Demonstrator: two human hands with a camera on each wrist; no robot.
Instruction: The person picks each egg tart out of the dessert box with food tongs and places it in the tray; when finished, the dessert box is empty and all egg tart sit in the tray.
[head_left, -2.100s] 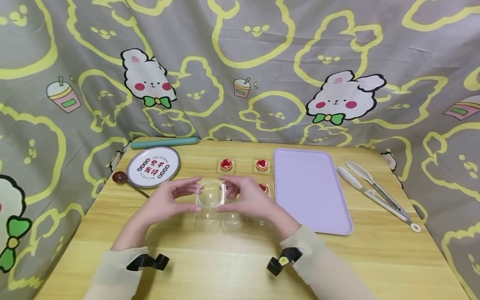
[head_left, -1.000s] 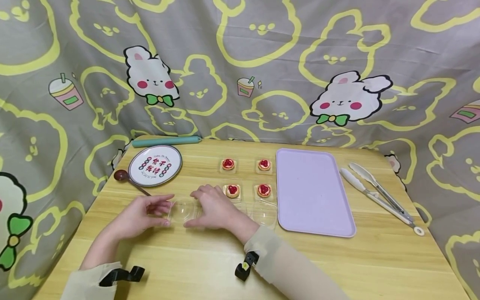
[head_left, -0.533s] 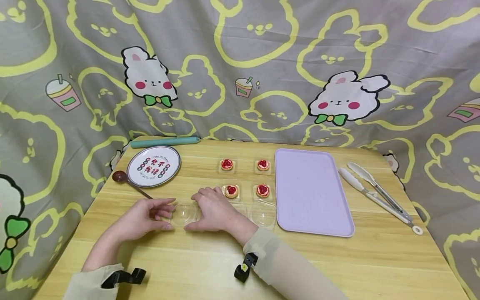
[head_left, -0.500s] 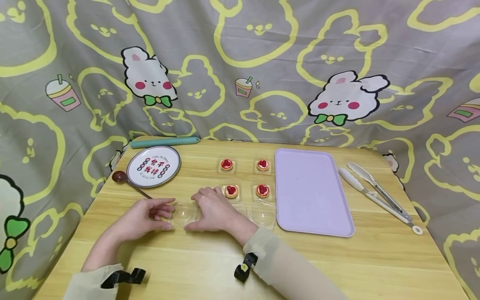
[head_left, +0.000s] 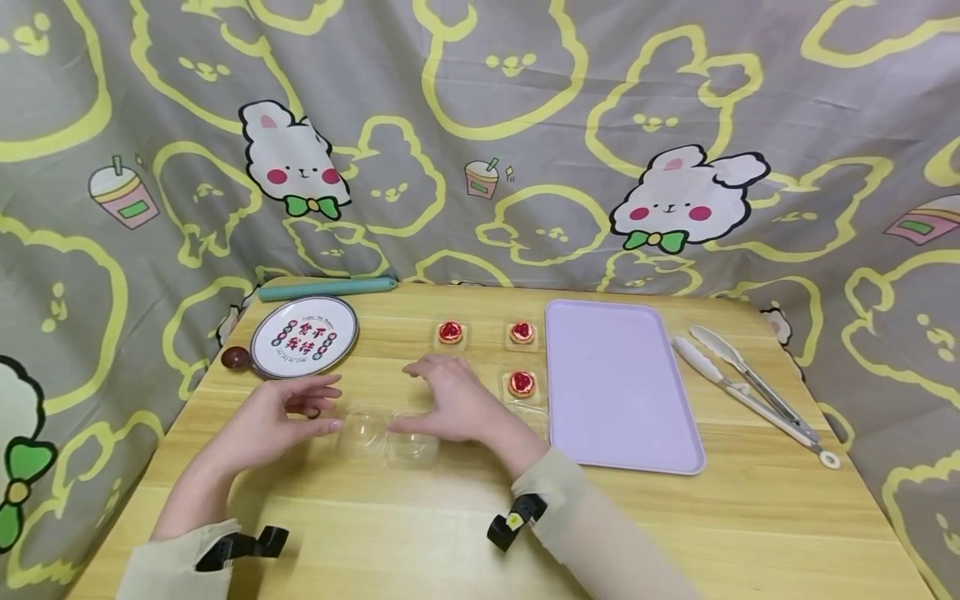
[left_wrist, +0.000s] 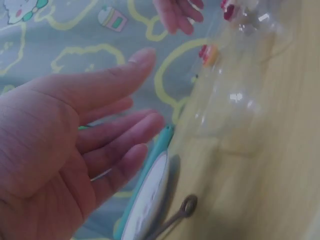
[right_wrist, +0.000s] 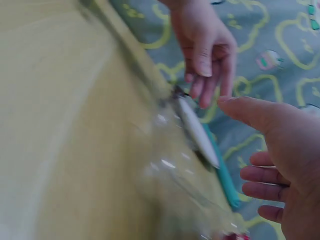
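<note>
My left hand (head_left: 281, 421) hovers left of a clear plastic container (head_left: 365, 429), fingers and thumb spread apart with nothing between them. Held over a neighbouring clear container (head_left: 412, 450), my right hand (head_left: 457, 400) has loose fingers and an outstretched thumb, and grips nothing. Both palms look free in the left wrist view and the right wrist view. Small tarts with red topping sit in clear square containers: one tart (head_left: 450, 332) at back left, one tart (head_left: 521, 332) at back right, and another tart (head_left: 521, 383) nearer. Whatever lies behind my right hand is hidden.
Right of the tarts lies a lilac tray (head_left: 622, 383), with tongs (head_left: 750, 392) beyond it. At left are a white plate (head_left: 305, 337) with red characters, a brown spoon (head_left: 237, 358) and a teal rolling pin (head_left: 327, 289). A patterned curtain (head_left: 405, 167) hangs behind the table.
Both hands first held a clear container raised, then set it down further left. Since then they have let go; the right hand has moved right and up, the left slightly away.
</note>
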